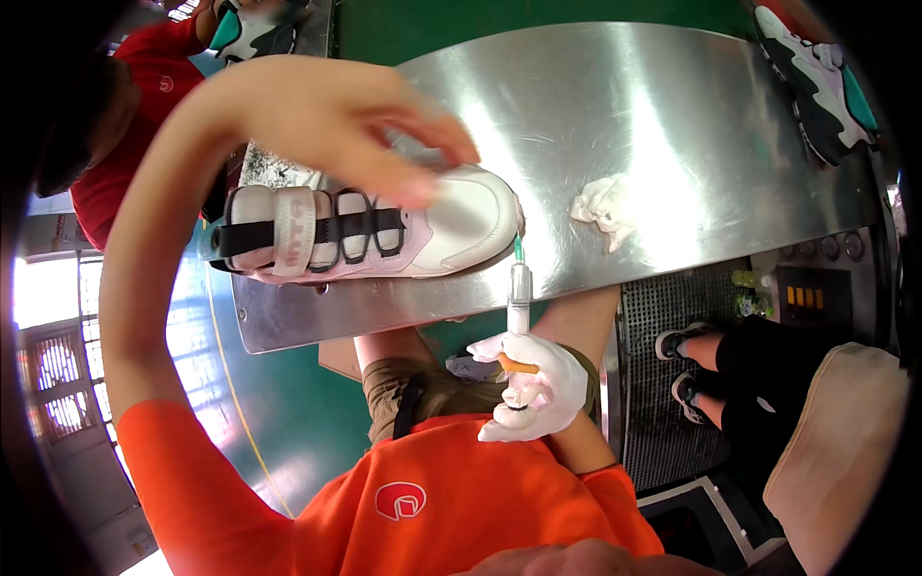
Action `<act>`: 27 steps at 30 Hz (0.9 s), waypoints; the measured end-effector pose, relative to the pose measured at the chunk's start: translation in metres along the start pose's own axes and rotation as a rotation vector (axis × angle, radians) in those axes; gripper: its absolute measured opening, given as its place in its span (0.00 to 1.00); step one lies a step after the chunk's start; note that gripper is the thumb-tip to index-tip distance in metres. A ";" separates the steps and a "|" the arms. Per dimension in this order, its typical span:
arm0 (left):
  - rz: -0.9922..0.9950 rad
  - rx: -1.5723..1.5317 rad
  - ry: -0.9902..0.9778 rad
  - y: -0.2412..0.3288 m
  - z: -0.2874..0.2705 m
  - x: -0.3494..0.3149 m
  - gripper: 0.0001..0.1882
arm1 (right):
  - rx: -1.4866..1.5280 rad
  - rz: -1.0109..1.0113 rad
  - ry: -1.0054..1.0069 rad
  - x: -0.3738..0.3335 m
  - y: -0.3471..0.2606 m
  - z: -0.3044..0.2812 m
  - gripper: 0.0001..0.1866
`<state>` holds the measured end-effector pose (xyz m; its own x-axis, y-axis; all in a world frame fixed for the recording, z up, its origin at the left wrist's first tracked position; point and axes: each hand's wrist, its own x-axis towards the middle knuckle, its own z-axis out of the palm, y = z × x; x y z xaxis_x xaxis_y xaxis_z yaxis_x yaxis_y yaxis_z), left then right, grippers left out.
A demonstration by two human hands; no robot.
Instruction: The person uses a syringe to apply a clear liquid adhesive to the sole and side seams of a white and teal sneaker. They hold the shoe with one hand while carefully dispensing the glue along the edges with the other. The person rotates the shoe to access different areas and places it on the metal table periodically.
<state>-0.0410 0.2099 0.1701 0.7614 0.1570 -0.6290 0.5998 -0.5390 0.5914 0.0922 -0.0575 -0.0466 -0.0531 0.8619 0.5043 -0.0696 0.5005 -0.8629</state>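
Observation:
A white and pale pink sneaker [466,216] with black lacing and a wide strap lies on the metal table, its toe pointing right. My left hand [355,125], bare and blurred by motion, arches over the shoe's front part. Its thumb and fingers are apart with nothing seen between them; whether it touches the shoe I cannot tell. In a white glove with an orange band on one finger, my right hand [538,389] is closed around a syringe [520,288]. The syringe stands tip-up, its green needle end close to the sole edge at the shoe's toe.
A crumpled white cloth [605,209] rests on the metal table [701,106], right of the shoe. Another sneaker [816,86] sits at the far right. A person in red [158,91] is at the upper left beside another shoe. Someone's legs [706,379] show at right.

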 end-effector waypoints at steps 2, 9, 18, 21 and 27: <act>-0.073 0.068 -0.043 0.001 0.009 0.028 0.38 | 0.210 0.102 -0.012 -0.014 0.003 0.006 0.48; 0.055 0.116 -0.029 0.017 0.028 0.021 0.33 | 0.482 -0.175 -0.088 -0.003 -0.016 -0.011 0.42; 0.604 -0.092 1.027 0.008 0.073 -0.130 0.33 | 0.692 -0.480 -0.499 0.146 -0.089 -0.022 0.23; 0.695 -0.166 1.310 -0.036 0.103 -0.140 0.32 | 0.776 -0.075 -0.624 0.191 -0.107 -0.001 0.34; 0.537 -0.536 1.729 -0.101 0.175 -0.176 0.41 | 0.746 0.556 -0.744 0.234 -0.111 0.064 0.47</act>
<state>-0.2784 0.0915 0.1327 0.0412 0.8133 0.5804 -0.0103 -0.5805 0.8142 0.0234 0.0831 0.1695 -0.8070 0.5640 0.1752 -0.4033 -0.3096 -0.8611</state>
